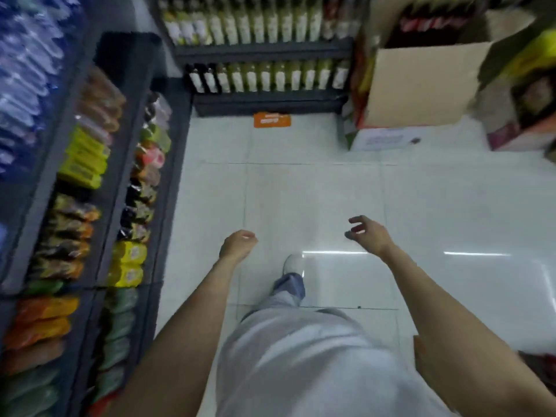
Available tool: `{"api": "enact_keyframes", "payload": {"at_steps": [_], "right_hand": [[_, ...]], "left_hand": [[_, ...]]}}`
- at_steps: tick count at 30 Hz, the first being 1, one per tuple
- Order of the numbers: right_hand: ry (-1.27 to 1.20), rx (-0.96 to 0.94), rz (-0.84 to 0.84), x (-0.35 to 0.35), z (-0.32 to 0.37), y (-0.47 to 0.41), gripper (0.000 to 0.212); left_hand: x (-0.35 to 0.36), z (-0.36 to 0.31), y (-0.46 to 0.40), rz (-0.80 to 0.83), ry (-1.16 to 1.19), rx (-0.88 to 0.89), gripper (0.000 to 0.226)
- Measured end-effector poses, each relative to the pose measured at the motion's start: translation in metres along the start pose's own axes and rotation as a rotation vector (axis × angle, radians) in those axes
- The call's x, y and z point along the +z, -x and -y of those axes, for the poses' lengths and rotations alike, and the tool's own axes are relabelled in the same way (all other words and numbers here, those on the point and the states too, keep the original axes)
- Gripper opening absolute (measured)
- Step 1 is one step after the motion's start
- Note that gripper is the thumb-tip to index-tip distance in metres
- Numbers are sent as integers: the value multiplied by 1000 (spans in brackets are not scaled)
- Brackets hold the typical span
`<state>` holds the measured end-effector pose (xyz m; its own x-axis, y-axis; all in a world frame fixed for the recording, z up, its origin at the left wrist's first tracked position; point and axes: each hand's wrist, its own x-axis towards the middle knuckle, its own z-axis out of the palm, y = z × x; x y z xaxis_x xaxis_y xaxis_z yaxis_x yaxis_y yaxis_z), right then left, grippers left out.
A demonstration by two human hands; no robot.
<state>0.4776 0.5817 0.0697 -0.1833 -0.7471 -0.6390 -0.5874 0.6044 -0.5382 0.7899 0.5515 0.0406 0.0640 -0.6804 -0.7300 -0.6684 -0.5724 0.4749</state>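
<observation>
Over the white tiled floor (436,206), both hands hang free in a shop aisle. Left hand (237,245): grip released, fingers loosely curled, holding nothing. Right hand (368,233): grip released, fingers spread and bent downward, holding nothing. Nearest goods: yellow packets (128,261) on the low shelf (173,176), left of the left hand and apart from it. They sit in a row running along the shelf edge; each packet's long axis is unreadable through blur. Ahead right, a cardboard box (421,85) stands well apart.
</observation>
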Motion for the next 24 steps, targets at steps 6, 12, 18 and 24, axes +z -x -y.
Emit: {"api": "enact_keyframes", "payload": {"at_steps": [6,12,18,24], "right_hand": [[-217,239,-187,-138,-59,-71,39],[-251,300,-233,-249,-116,-148,37],[-177,242,-217,-369,-123,-228,31],[-143,62,-246,-481,-69,-332,28]], "left_hand": [[39,-136,-62,116,-80,9,30],[91,-272,-124,97,-65,49,25],[151,-428,-152,64,-117,177,22],[178,-589,-210,36,-1,310,20]]}}
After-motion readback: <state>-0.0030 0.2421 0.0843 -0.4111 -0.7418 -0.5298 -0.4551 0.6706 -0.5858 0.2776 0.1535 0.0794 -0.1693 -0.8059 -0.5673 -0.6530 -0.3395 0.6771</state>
